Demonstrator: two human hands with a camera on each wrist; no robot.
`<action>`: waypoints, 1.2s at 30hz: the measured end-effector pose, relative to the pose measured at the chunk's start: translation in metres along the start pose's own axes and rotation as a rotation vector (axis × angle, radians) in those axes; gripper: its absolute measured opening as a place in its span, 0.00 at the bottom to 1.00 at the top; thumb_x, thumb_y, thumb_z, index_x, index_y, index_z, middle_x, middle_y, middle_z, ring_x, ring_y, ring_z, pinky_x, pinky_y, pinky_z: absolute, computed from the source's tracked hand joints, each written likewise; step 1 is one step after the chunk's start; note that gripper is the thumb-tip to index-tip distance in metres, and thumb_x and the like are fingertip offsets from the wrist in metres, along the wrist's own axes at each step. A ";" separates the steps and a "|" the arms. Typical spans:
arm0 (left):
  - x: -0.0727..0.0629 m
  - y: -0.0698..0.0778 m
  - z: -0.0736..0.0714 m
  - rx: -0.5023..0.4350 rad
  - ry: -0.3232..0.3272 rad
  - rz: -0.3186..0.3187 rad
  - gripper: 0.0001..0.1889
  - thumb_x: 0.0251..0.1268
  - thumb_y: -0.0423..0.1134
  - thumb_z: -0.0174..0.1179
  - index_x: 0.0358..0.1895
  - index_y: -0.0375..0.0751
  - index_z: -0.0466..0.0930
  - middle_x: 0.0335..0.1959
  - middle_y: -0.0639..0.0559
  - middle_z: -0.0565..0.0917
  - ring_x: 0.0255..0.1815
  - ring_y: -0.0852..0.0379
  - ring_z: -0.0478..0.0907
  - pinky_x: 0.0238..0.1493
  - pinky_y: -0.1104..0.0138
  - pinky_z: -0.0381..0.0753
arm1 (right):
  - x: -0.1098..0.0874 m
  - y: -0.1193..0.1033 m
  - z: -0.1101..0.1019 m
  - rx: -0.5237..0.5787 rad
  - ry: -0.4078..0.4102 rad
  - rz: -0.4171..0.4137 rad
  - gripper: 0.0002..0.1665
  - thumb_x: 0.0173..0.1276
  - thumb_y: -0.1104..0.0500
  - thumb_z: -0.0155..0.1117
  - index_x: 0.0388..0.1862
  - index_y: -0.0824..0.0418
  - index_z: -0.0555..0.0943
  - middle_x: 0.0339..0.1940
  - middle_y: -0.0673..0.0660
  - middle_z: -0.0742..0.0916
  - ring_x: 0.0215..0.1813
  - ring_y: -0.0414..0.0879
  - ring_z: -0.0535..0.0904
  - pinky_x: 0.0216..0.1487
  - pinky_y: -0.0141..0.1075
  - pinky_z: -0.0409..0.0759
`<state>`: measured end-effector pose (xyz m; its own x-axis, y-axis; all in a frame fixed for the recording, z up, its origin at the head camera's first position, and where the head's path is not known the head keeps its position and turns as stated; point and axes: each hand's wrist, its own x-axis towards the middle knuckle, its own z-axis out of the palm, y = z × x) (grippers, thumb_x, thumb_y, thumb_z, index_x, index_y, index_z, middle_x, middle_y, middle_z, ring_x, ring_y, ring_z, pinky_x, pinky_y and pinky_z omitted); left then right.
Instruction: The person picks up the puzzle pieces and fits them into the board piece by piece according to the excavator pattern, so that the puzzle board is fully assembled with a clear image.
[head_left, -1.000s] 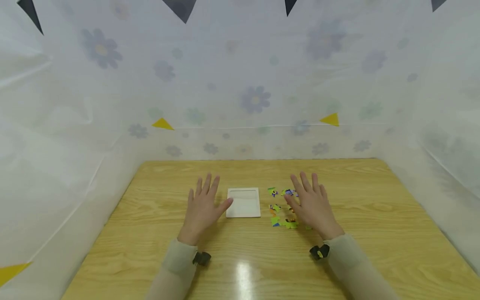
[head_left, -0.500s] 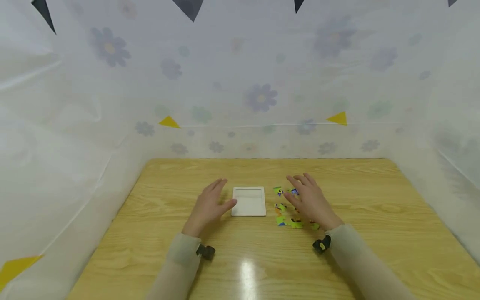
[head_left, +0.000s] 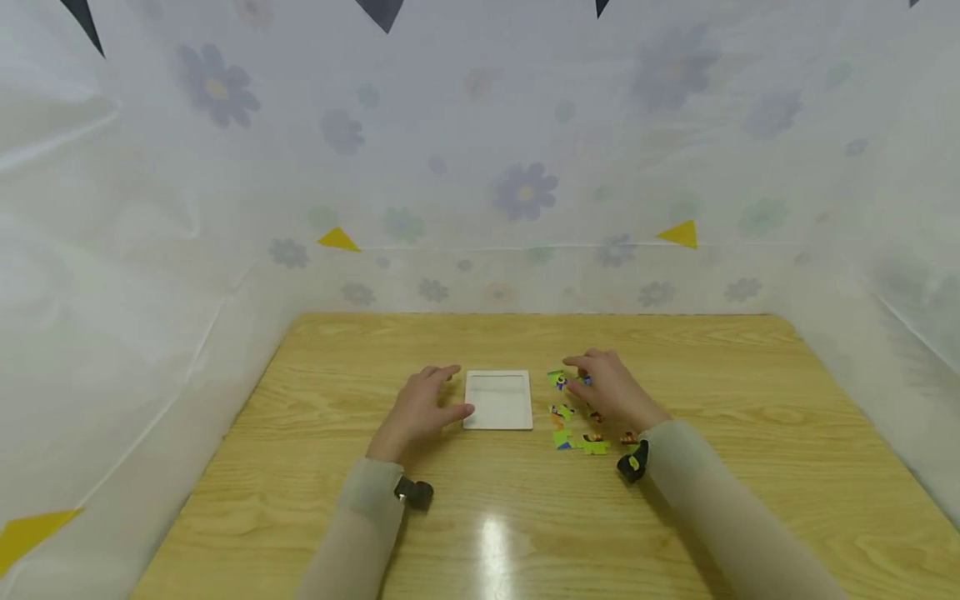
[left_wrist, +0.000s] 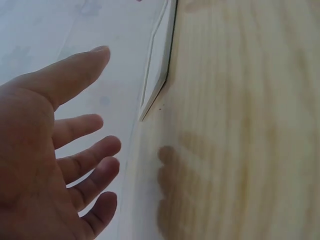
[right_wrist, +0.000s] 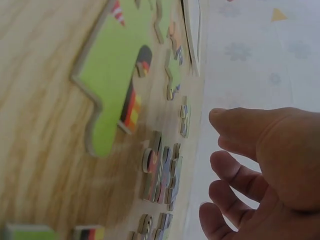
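Note:
My left hand (head_left: pixel 418 407) is held just left of a square white puzzle tray (head_left: pixel 498 400), fingers spread and relaxed, thumb tip overlapping its left rim in the head view. Nothing lies in its palm in the left wrist view, where the tray (left_wrist: pixel 161 55) stands beyond the thumb. My right hand (head_left: pixel 613 390) hovers over the jigsaw pieces, palm down, thumb and index finger bent towards the green piece (head_left: pixel 557 379) at the far left of the set. In the right wrist view its loosely bent fingers hold nothing above the pieces (right_wrist: pixel 117 65). It hides some pieces.
Several more green, orange and blue jigsaw pieces (head_left: pixel 595 445) lie right of the tray on the wooden table (head_left: pixel 375 533). White flower-printed sheeting (head_left: pixel 450 183) rises behind the table and along both sides. Each wrist carries a small black camera (head_left: pixel 414 493).
Both hands have lowered from an outspread pose, their fingers bending more. My right hand has turned inward, towards the far left piece. The tray and visible pieces lie as before; the head view shifted slightly.

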<state>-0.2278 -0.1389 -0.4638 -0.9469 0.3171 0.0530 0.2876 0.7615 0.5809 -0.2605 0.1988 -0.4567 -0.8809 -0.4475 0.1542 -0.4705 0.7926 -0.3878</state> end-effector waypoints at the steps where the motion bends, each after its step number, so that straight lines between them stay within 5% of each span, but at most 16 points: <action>1: 0.000 0.000 -0.001 -0.010 -0.012 0.001 0.39 0.62 0.57 0.67 0.73 0.45 0.66 0.63 0.43 0.73 0.62 0.41 0.68 0.60 0.47 0.69 | 0.001 0.001 0.001 -0.003 -0.007 -0.005 0.25 0.69 0.58 0.67 0.63 0.66 0.78 0.35 0.54 0.79 0.36 0.49 0.69 0.52 0.54 0.67; 14: 0.012 -0.002 -0.004 -0.119 -0.110 0.025 0.32 0.70 0.47 0.62 0.74 0.42 0.66 0.58 0.40 0.75 0.57 0.45 0.73 0.58 0.51 0.72 | 0.010 0.000 0.004 0.028 -0.092 0.031 0.25 0.70 0.62 0.65 0.65 0.67 0.77 0.36 0.54 0.78 0.38 0.50 0.68 0.52 0.55 0.66; 29: 0.018 -0.006 0.006 -0.139 -0.093 -0.043 0.28 0.69 0.39 0.64 0.70 0.43 0.71 0.51 0.47 0.79 0.54 0.50 0.75 0.58 0.53 0.72 | 0.011 0.003 0.012 0.051 -0.142 0.036 0.24 0.69 0.61 0.67 0.62 0.65 0.79 0.40 0.55 0.79 0.42 0.49 0.74 0.43 0.45 0.75; 36: 0.017 -0.004 0.008 -0.138 -0.075 -0.042 0.24 0.67 0.38 0.65 0.67 0.44 0.76 0.51 0.46 0.80 0.54 0.49 0.75 0.58 0.53 0.72 | 0.010 0.004 0.012 0.053 -0.117 0.032 0.22 0.68 0.61 0.68 0.60 0.65 0.80 0.40 0.56 0.80 0.43 0.52 0.74 0.57 0.57 0.68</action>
<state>-0.2441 -0.1317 -0.4713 -0.9427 0.3320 -0.0320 0.2204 0.6920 0.6875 -0.2710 0.1929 -0.4673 -0.8822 -0.4696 0.0353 -0.4359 0.7858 -0.4387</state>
